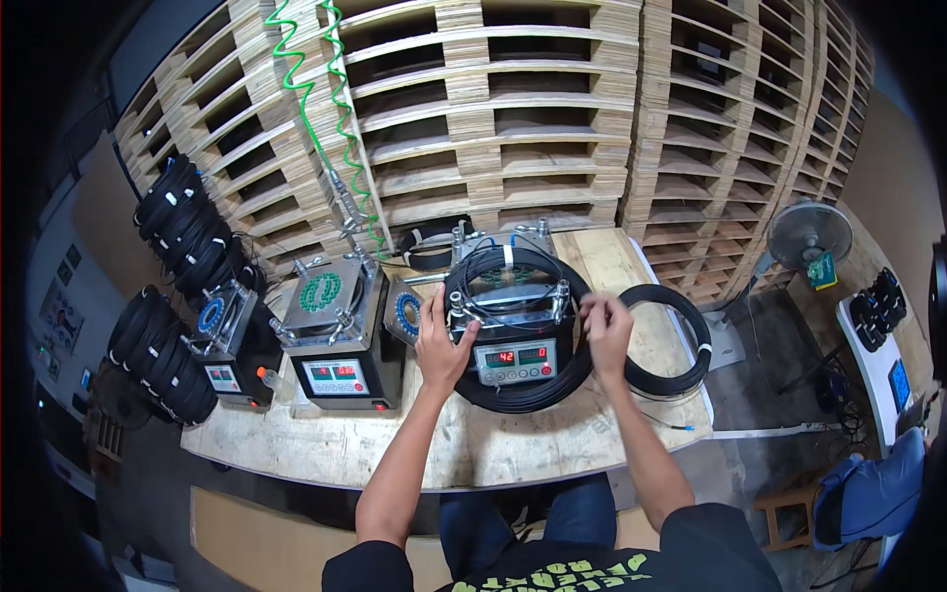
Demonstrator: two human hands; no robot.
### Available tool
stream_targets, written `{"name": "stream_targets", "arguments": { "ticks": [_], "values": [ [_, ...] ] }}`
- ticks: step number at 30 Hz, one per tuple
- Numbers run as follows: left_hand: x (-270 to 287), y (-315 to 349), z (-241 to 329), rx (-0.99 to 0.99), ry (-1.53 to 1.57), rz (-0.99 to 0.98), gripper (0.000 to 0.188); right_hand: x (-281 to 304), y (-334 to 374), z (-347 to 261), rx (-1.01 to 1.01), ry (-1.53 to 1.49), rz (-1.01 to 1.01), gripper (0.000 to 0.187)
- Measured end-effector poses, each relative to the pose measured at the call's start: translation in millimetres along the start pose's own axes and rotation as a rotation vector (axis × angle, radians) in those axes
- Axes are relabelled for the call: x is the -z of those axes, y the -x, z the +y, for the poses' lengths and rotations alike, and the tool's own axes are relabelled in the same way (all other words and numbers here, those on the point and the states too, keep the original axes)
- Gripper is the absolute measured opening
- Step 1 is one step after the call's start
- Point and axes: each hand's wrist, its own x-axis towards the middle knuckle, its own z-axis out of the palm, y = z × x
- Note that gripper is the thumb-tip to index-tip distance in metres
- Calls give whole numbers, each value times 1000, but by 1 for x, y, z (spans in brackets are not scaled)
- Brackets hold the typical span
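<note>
Tabletop, black coil, red digits

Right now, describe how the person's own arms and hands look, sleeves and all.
The left hand and right hand are both ungloved, with no watch or band visible at the wrists. The forearms are uncovered up to short, plain black sleeves, part of a black shirt with yellow-green lettering.

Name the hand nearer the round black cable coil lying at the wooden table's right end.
Right. The right hand is just left of that round black cable coil; the left hand is farther away, at the left side of the other black cable coil.
</note>
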Motion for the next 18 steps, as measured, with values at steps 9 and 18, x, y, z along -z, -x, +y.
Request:
{"name": "stream_targets", "arguments": {
  "ticks": [9,18],
  "values": [
    [1,-4,-2,-29,8,19,78,-117,-205,-29,270,632,-796,23],
    [2,0,-5,-35,29,5,80,-155,-215,-3,199,1236,-1142,21]
  ]
}}
